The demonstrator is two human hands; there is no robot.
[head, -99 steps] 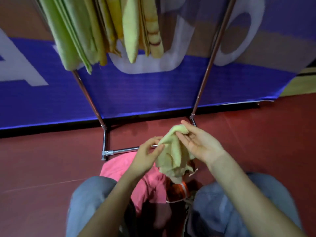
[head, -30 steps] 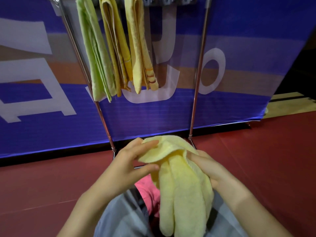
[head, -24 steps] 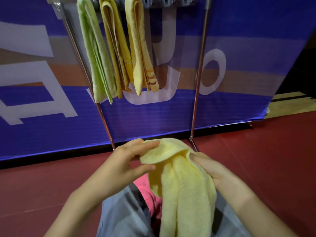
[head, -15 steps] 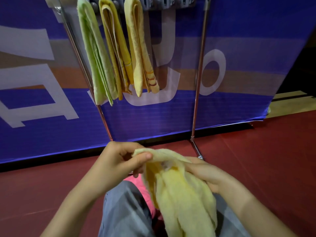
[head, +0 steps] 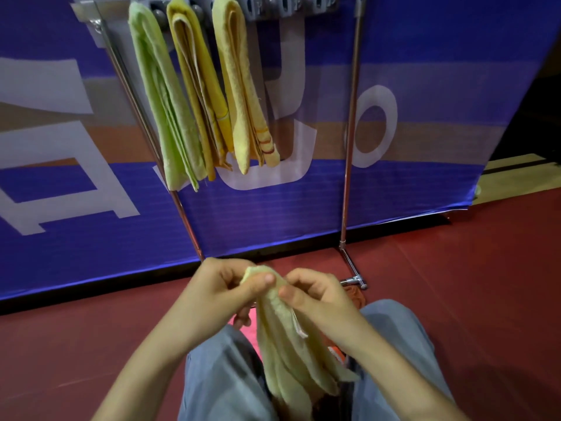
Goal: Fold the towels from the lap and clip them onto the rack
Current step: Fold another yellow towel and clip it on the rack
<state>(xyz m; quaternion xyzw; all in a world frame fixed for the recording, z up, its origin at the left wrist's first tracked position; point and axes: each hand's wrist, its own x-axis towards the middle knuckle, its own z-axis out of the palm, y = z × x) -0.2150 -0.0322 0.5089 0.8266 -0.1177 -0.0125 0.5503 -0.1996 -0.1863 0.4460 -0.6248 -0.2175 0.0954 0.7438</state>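
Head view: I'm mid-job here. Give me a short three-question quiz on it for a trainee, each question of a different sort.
1. True or false: the left hand and the right hand both pinch the top of the pale yellow towel.
2. How many towels hang clipped on the rack? A: two. B: three. C: five.
3. Fill in: the leftmost hung towel is ____ in colour.

Key: 1 true; 2 B; 3 green.
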